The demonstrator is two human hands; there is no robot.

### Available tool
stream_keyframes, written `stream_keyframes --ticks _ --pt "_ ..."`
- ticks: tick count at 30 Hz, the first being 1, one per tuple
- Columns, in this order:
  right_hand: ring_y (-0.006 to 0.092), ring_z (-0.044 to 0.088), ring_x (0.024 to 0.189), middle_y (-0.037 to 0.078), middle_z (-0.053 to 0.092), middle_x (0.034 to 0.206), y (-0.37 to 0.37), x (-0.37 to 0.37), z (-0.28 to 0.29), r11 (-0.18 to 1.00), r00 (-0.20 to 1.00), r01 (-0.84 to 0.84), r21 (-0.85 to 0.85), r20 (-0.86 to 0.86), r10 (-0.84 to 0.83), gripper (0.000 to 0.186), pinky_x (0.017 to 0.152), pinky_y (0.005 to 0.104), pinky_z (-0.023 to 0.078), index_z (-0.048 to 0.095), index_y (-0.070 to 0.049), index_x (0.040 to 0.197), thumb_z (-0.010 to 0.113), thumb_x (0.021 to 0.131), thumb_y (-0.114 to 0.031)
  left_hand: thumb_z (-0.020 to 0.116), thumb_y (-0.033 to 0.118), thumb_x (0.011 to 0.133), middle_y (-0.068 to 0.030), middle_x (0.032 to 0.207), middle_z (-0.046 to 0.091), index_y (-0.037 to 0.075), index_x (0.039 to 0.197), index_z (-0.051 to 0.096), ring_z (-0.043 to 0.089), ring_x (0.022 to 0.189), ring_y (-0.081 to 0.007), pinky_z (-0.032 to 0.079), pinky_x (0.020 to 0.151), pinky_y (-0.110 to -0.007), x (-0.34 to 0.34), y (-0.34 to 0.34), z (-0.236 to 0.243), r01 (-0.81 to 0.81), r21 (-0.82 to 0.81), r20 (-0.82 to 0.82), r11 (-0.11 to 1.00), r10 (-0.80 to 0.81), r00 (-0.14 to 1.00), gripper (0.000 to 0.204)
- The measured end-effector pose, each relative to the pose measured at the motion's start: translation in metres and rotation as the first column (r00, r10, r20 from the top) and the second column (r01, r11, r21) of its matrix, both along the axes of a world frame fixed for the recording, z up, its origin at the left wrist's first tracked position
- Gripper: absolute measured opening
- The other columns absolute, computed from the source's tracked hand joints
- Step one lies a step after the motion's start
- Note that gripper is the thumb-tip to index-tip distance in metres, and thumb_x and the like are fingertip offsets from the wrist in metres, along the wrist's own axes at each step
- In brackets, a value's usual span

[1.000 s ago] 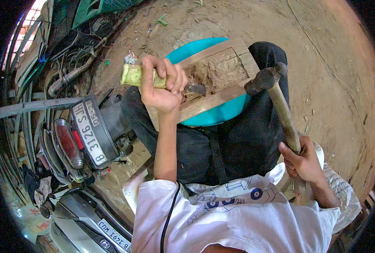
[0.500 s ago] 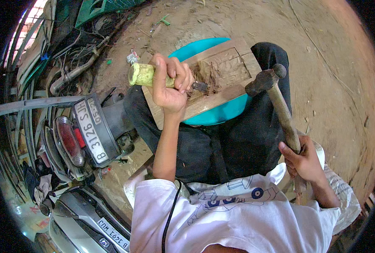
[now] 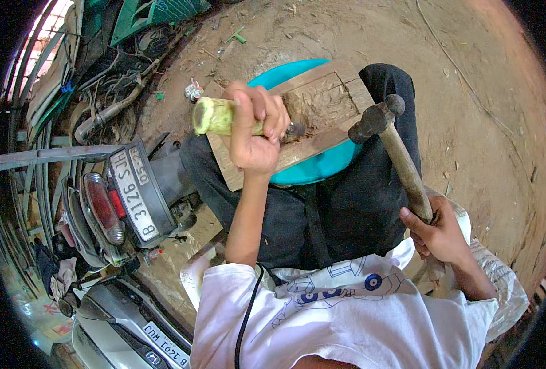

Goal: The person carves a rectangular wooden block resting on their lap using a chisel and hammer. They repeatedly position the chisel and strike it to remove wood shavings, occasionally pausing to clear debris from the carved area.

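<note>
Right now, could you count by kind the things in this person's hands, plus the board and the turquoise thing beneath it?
Hammer, in the right hand: 1
Chisel-like tool with a yellow-green handle, in the left hand: 1
Wooden board: 1
Turquoise round object, partly hidden under the board: 1
Total: 4

Rough wooden board, smooth wooden handle; matt metal hammerhead

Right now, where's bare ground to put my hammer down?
The widest patch, lightly littered dirt, lies right of your hammer and right knee. Another dirt patch stretches beyond the wooden board. Left is crowded: motorbike, metal parts.
</note>
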State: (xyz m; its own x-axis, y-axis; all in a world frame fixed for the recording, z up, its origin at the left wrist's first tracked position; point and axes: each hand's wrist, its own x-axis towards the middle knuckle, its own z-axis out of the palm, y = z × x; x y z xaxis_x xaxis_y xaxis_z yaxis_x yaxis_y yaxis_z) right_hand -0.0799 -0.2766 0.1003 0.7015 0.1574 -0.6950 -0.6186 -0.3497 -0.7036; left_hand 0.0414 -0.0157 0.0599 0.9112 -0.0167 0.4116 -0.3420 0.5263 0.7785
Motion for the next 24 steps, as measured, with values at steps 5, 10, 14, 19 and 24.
stream_keyframes --ticks 5,10,14,19,24 --pt "0.0088 0.043 0.035 0.000 0.045 0.043 0.000 -0.001 0.000 1.000 1.000 0.023 -0.006 -0.020 -0.023 0.032 0.034 0.0258 0.034 0.049 -0.005 0.065 0.059 0.087 -0.026 0.028 0.038 0.098 -0.0010 0.052 0.031 0.009 0.076 0.035 0.026 0.040 -0.0098 0.024 0.038 -0.025 0.000 0.006 -0.022 0.053 -0.021 0.035 0.998 -0.052 0.998 0.037" --pt "0.0087 0.044 0.035 0.000 0.045 0.044 0.000 -0.003 0.000 1.000 1.000 0.009 0.004 0.014 -0.009 0.031 0.034 0.0259 0.034 0.049 -0.005 0.066 0.058 0.088 -0.026 0.052 0.017 0.089 -0.0003 0.054 0.037 0.006 0.076 0.041 0.030 0.043 -0.0096 0.028 0.041 -0.024 -0.018 -0.011 -0.024 -0.022 0.021 0.085 1.000 0.020 0.996 0.021" --pt "0.0091 0.043 0.036 0.000 0.045 0.046 0.004 -0.006 0.002 0.998 0.994 0.066 0.014 0.087 -0.067 0.035 0.034 0.0255 0.033 0.049 -0.005 0.067 0.055 0.090 -0.030 0.063 0.006 0.076 -0.0025 0.058 0.049 0.005 0.068 0.051 0.044 0.047 -0.0118 0.035 0.046 -0.024 -0.024 -0.021 -0.023 -0.227 0.364 0.185 0.903 0.169 0.968 0.015" --pt "0.0113 0.041 0.037 0.002 0.044 0.050 -0.003 -0.018 0.004 0.971 0.958 0.144 0.189 0.218 -0.185 0.052 0.035 0.0256 0.031 0.050 -0.005 0.074 0.038 0.092 -0.052 0.066 0.009 0.063 -0.0070 0.055 0.048 0.004 0.064 0.052 0.050 0.049 -0.0194 0.037 0.047 -0.029 -0.025 -0.032 -0.009 -0.259 0.583 0.369 0.770 0.034 0.929 0.015" --pt "0.0113 0.037 0.037 0.002 0.040 0.055 -0.021 -0.034 0.007 0.916 0.880 0.137 0.377 0.378 -0.287 0.060 0.031 0.0242 0.032 0.043 -0.007 0.084 0.037 0.084 -0.067 0.067 0.015 0.056 -0.0112 0.058 0.053 0.006 0.063 0.051 0.056 0.054 -0.0284 0.043 0.051 -0.034 -0.033 -0.032 -0.010 -0.101 0.727 0.359 0.679 -0.250 0.899 0.019"
